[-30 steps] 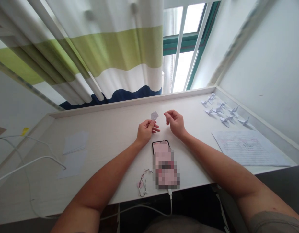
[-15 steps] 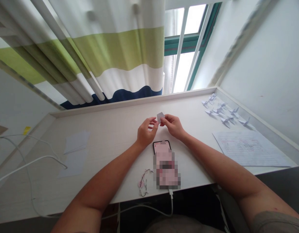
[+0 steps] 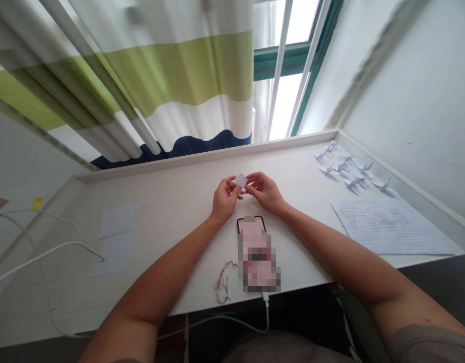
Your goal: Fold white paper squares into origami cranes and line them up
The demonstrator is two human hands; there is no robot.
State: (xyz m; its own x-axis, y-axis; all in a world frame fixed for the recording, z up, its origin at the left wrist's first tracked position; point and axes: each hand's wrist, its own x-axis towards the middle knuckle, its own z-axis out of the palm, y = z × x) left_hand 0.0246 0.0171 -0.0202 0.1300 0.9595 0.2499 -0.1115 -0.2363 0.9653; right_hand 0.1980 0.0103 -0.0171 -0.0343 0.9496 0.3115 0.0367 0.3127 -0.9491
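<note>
A small folded piece of white paper (image 3: 241, 179) is pinched between both my hands above the middle of the white desk (image 3: 172, 212). My left hand (image 3: 224, 199) grips its left side with fingertips pressed together. My right hand (image 3: 265, 191) pinches its right side with thumb and forefinger. Just below my hands a phone (image 3: 257, 252) lies flat on the desk, plugged into a white cable (image 3: 265, 310).
Several folded paper cranes (image 3: 345, 169) stand at the back right, near a lined sheet (image 3: 387, 227). Blank paper squares (image 3: 117, 234) lie at the left beside white cables (image 3: 43, 252). A small bracelet (image 3: 221, 282) rests near the front edge. Striped curtain (image 3: 160, 80) and window behind.
One second ago only my left hand held the paper and my right hand hovered apart. My right hand has moved in and now pinches the paper too.
</note>
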